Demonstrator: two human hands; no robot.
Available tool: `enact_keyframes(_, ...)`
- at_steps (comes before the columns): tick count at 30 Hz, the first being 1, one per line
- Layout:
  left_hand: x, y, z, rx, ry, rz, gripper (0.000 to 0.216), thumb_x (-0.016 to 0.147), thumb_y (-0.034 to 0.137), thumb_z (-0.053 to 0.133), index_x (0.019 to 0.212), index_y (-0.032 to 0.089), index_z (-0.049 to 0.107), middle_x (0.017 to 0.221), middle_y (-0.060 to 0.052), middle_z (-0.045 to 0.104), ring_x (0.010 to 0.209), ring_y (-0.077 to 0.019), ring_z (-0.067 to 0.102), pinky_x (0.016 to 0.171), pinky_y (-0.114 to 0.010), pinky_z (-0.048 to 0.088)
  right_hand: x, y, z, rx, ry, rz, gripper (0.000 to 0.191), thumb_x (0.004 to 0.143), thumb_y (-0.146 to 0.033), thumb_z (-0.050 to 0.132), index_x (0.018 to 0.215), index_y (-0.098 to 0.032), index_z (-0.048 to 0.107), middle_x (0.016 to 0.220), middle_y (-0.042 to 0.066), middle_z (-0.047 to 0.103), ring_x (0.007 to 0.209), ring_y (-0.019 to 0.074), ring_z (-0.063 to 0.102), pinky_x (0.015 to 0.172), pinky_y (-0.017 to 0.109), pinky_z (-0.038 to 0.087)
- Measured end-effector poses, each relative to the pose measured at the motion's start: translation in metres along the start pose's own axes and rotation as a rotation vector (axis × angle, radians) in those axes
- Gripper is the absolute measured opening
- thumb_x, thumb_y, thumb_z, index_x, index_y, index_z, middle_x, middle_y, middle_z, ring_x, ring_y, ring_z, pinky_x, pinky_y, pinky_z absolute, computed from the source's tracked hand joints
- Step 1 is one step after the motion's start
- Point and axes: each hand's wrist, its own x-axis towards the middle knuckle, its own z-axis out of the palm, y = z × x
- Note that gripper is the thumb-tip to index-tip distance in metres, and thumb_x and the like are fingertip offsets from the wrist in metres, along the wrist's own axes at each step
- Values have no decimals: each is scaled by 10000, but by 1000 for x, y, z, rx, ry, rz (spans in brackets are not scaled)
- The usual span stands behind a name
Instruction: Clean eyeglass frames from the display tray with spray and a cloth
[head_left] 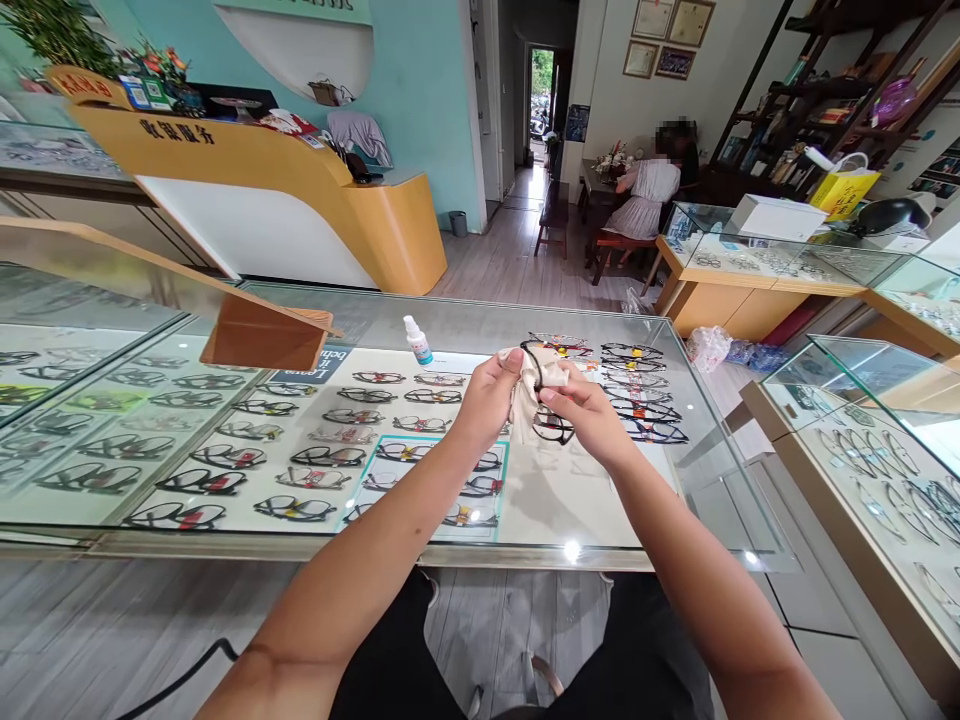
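A pair of black-framed glasses [553, 428] is held above the glass display counter [675, 440], partly wrapped in a beige cleaning cloth [529, 385]. My left hand [487, 400] is closed around the cloth and the glasses' upper part. My right hand [589, 415] pinches the cloth against the frame from the right. One lens and a temple show below my fingers. A small white spray bottle [417, 340] with a blue label stands on the counter just left of my hands.
Rows of glasses [300, 450] lie under the counter glass. A wooden mirror stand [262, 335] sits at left. More glass cases [885, 440] stand to the right. An orange reception desk [300, 190] is behind, and a seated person [649, 195] is at a far table.
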Motion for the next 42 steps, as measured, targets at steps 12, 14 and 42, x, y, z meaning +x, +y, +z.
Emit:
enact_keyframes(12,-3,10,1,32,-32,-22,577,675,624,980,900,174,698,701,20,688,566,-95,591,526,-208,483,0,1,-1,-63,7,-32,370,961,-621,741,892,-278,861,1201,71,682,1251,284,615,1173,446,445)
enact_keyframes(14,-3,9,2,59,14,-14,603,728,724,902,817,178,661,619,30,632,504,-89,540,473,-208,434,-1,2,1,-77,-1,-50,342,972,-600,743,904,-290,870,1218,69,666,1269,279,613,1192,441,431)
enact_keyframes(42,32,27,-89,1494,80,306,469,877,610,742,1121,210,746,1306,-208,735,1255,-412,658,1117,-576,474,2,-21,-31,-66,87,-63,340,958,-534,712,781,-264,821,1067,79,713,1167,290,633,1079,452,478)
